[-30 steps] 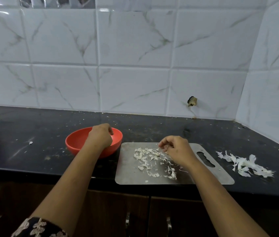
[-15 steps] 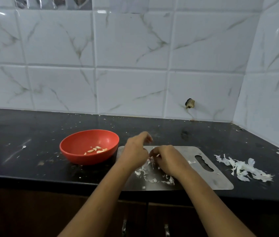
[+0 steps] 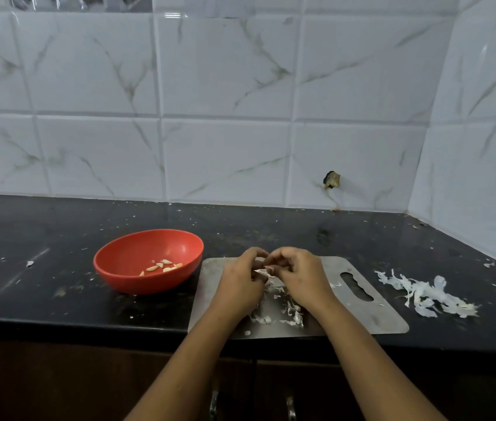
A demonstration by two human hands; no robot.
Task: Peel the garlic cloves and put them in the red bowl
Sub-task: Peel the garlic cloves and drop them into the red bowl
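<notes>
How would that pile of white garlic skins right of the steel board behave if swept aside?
The garlic skins look thin and curled, so probably very light and floppy. Loose separate flakes would likely scatter rather than slide together.

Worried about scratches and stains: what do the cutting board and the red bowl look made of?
Cutting board: likely stainless steel, dull brushed grey, thin with a cut-out handle. Red bowl: probably plastic, smooth semi-gloss with a soft highlight inside.
</notes>
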